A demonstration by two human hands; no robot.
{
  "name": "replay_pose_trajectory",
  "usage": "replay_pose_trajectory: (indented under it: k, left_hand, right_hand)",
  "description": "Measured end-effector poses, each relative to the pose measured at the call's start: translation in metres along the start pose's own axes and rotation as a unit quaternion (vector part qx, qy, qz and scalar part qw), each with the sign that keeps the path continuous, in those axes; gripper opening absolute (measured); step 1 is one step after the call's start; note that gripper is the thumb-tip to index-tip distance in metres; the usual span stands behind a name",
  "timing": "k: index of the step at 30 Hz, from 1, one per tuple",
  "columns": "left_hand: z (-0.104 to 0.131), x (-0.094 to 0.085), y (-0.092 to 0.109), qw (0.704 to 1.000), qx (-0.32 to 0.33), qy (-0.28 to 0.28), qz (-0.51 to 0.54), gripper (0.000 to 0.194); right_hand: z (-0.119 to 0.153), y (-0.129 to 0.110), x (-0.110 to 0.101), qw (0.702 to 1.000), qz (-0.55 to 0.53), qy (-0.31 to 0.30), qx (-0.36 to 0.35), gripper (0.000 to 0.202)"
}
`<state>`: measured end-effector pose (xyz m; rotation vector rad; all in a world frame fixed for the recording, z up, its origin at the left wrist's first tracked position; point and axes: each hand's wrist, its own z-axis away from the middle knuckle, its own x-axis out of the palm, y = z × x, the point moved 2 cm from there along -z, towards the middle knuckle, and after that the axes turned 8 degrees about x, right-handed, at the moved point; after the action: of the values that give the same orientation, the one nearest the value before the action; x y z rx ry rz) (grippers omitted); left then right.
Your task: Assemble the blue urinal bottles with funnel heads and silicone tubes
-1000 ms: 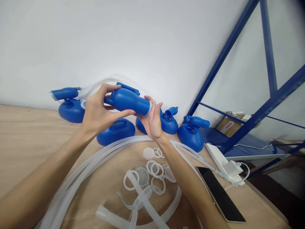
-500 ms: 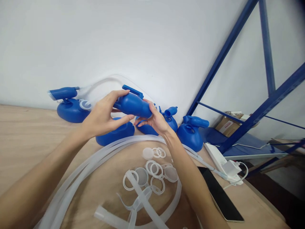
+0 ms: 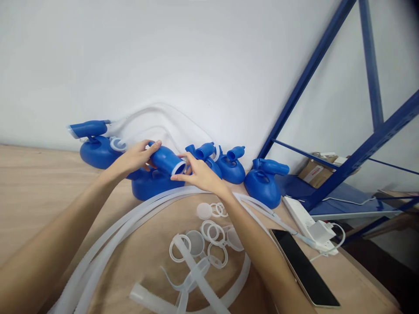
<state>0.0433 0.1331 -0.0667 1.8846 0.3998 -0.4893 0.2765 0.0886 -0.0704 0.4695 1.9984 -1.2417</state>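
A blue plastic funnel point(image 3: 165, 159), bulbous with a white ring round its wide mouth, is between my two hands. My left hand point(image 3: 140, 156) grips its narrow end, thumb on top. At the wide mouth, my right hand point(image 3: 198, 172) closes its thumb and fingers round the rim. The mouth faces toward me and to the right. Directly below sits a blue bottle point(image 3: 152, 187), its top partly hidden by the funnel and my left hand. Whether funnel and bottle touch, I cannot tell.
More blue bottles with funnels stand along the wall, one at left point(image 3: 98, 152) and one at right point(image 3: 263, 187). Clear hoses point(image 3: 137, 218) curve across the table. White rings and caps point(image 3: 196, 242), a phone point(image 3: 304, 266), a power strip point(image 3: 299, 213) and a blue rack point(image 3: 307, 78) are nearby.
Both hands have lowered the blue funnel and moved it left. It has turned so its white-ringed mouth now faces me, and the right hand has shifted to that rim.
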Motion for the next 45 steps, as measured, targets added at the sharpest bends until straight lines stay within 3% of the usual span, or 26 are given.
replay_pose_trajectory:
  k: [4,8,10,14,19,25,32,35,37,39,42,45]
  left_hand:
    - [-0.005,-0.01,-0.012,0.955,0.065,0.006,-0.29,0.088]
    - [-0.01,-0.015,-0.033,0.906,-0.014,-0.061,-0.419,0.092]
    - [-0.012,-0.015,-0.041,0.895,-0.018,-0.113,-0.432,0.088]
    - [-0.013,-0.016,-0.042,0.888,0.07,-0.159,-0.425,0.068]
    - [-0.011,-0.008,-0.035,0.877,0.146,-0.194,-0.414,0.051]
    - [-0.009,0.001,-0.035,0.875,0.149,-0.188,-0.42,0.049]
    - [-0.014,-0.009,-0.045,0.884,0.091,-0.131,-0.439,0.064]
    - [-0.013,-0.021,-0.053,0.885,0.084,-0.093,-0.448,0.076]
    - [-0.011,-0.032,-0.057,0.886,0.092,-0.064,-0.45,0.08]
    - [-0.009,-0.043,-0.056,0.89,0.106,-0.047,-0.441,0.08]
    - [-0.008,-0.055,-0.04,0.903,0.106,-0.043,-0.415,0.077]
    - [0.0,-0.056,-0.007,0.913,0.118,-0.078,-0.381,0.069]
  right_hand:
    - [-0.001,0.001,0.001,0.998,0.053,0.02,0.015,0.054]
    - [-0.003,0.006,0.008,0.996,0.078,0.02,0.027,0.061]
    - [-0.006,0.01,0.018,0.994,0.094,0.02,0.043,0.071]
    - [-0.01,0.016,0.036,0.99,0.11,0.047,0.08,0.075]
    - [-0.009,0.014,0.036,0.977,0.151,0.092,0.12,0.073]
    - [-0.011,0.018,0.031,0.972,0.152,0.106,0.141,0.075]
    - [-0.011,0.021,0.012,0.981,0.106,0.089,0.138,0.075]
    - [-0.005,0.029,-0.01,0.972,0.169,0.026,0.16,0.047]
    - [-0.001,0.043,-0.026,0.953,0.229,-0.061,0.189,0.034]
    - [0.005,0.063,-0.04,0.923,0.268,-0.162,0.225,0.035]
    - [0.01,0.09,-0.051,0.886,0.277,-0.271,0.254,0.043]
    - [0.01,0.107,-0.048,0.882,0.269,-0.296,0.249,0.047]
